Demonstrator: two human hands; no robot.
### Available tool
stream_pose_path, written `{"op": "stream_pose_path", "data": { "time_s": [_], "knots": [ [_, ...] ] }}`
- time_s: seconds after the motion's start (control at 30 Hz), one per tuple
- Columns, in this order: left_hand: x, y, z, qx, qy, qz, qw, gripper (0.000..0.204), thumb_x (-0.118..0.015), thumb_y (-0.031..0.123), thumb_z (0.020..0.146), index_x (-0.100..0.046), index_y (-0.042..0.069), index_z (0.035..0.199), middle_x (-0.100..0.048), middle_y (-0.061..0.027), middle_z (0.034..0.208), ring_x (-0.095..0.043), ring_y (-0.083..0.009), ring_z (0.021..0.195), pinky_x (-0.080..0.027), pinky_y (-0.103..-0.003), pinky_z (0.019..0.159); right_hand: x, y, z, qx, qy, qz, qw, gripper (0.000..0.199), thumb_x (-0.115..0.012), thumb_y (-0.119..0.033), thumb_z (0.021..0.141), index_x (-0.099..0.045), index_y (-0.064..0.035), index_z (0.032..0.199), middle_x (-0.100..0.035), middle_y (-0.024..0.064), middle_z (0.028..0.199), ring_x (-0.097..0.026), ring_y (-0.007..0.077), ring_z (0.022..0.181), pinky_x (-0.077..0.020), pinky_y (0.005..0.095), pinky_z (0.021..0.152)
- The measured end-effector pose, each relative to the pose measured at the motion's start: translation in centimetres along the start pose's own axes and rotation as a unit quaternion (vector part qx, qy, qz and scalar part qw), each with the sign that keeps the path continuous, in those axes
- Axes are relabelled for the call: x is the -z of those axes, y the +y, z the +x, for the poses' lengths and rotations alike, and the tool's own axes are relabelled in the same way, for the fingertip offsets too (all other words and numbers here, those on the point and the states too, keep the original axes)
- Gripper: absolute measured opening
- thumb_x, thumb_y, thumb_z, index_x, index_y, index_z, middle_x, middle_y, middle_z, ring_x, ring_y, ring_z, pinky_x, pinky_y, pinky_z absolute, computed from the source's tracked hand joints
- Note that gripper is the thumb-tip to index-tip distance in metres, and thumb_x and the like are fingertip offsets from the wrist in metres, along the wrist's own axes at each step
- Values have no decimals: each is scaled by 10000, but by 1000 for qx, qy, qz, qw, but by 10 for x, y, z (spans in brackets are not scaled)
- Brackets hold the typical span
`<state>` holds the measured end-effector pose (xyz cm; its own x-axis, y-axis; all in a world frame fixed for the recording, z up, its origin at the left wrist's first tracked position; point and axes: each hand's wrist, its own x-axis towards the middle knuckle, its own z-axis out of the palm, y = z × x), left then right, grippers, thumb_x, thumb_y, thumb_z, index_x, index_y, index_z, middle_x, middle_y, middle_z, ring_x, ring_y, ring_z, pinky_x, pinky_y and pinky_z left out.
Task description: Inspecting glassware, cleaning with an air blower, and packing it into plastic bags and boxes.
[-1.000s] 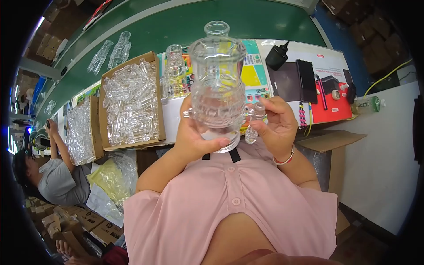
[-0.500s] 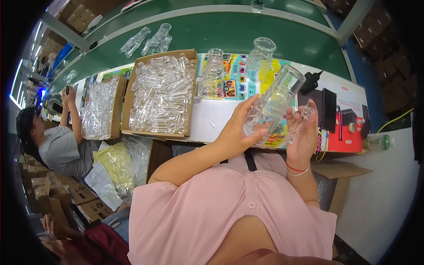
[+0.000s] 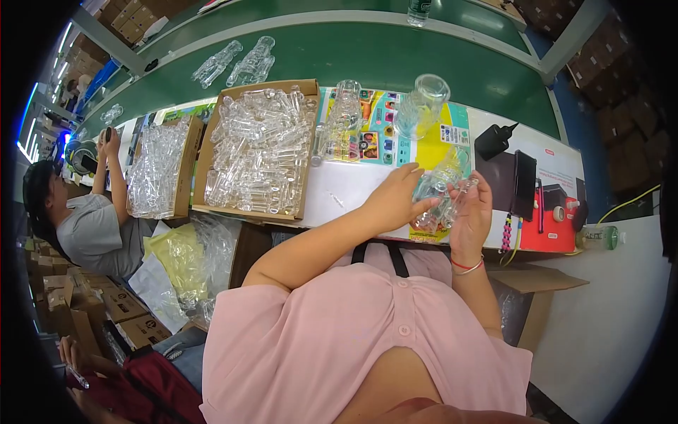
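Head view shows both hands raised in front of the chest, over the near edge of the table, with a clear glass piece held between them. The left hand grasps it from its own side, thumb and fingers curled round the body. The right hand cups it from the other side, palm turned inward and fingers wrapped along it, a red band on the wrist below. The piece lies tilted, its upper end pointing away from the hands toward a standing glass jar farther back.

Judging by its look, the piece is rigid, smooth and thin-walled: light enough for fingertips, but slippery and brittle, so it probably wants a firm, even hold round the widest part of the body and not by any thin neck or spout, which could snap. Two-sided support, as here, seems the safe way.

To the left of the left hand, well apart, sits a cardboard box heaped with similar clear parts, and beyond it a second box. Just past the right hand lie a black tool and a red carton. Another person works at the far left.
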<state>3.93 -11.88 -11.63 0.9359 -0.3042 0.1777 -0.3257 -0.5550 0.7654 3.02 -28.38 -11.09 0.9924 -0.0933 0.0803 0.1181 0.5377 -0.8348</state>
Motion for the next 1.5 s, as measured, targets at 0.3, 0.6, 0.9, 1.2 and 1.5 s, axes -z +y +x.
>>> {"op": "stream_pose_path", "data": {
  "time_s": [0.3, 0.6, 0.9, 1.2, 1.5],
  "knots": [
    [119, -50, 36, 144, 129, 378, 906, 604, -599, 474, 755, -543, -57, 1038, -485, -207, 1117, -413, -337, 1096, -331, -388, 952, -3, -2, 9, -17, -47, -38, 998, 312, -531, -172, 881, -444, -10, 1133, -536, 63, 935, -534, 124, 810, -418, 350, 916],
    [85, -55, 30, 138, 71, 387, 909, 891, -694, 489, 632, -374, -127, 1191, -422, -259, 1182, -314, -390, 1203, -246, -411, 1024, -8, -9, 5, -15, -45, -39, 998, 306, -529, -145, 878, -449, -1, 1136, -534, 83, 954, -532, 131, 825, -431, 305, 846],
    [89, -18, -20, 140, 176, 97, 970, 982, -778, 380, 560, -271, 36, 1327, -357, -199, 1187, -371, -336, 1127, -336, -394, 958, -23, -19, 1, 22, -106, -119, 987, 331, -562, -133, 853, -457, 5, 1135, -545, 89, 930, -556, 150, 819, -474, 284, 750],
    [101, 72, -54, -81, 260, 69, 960, 1077, -816, 340, 512, -211, 42, 1352, -283, -183, 1175, -300, -318, 1116, -317, -416, 918, -58, -44, -18, 121, -257, -162, 945, 435, -665, -56, 761, -466, 26, 1139, -491, 91, 1021, -560, 168, 922, -481, 286, 801],
    [102, 74, -57, -101, 278, 89, 951, 1049, -824, 304, 513, -238, 28, 1338, -287, -183, 1164, -314, -314, 1098, -345, -403, 885, -60, -44, -24, 172, -253, -173, 936, 439, -655, -72, 774, -439, 33, 1142, -470, 110, 1053, -563, 193, 933, -511, 313, 786]
  ]
}}
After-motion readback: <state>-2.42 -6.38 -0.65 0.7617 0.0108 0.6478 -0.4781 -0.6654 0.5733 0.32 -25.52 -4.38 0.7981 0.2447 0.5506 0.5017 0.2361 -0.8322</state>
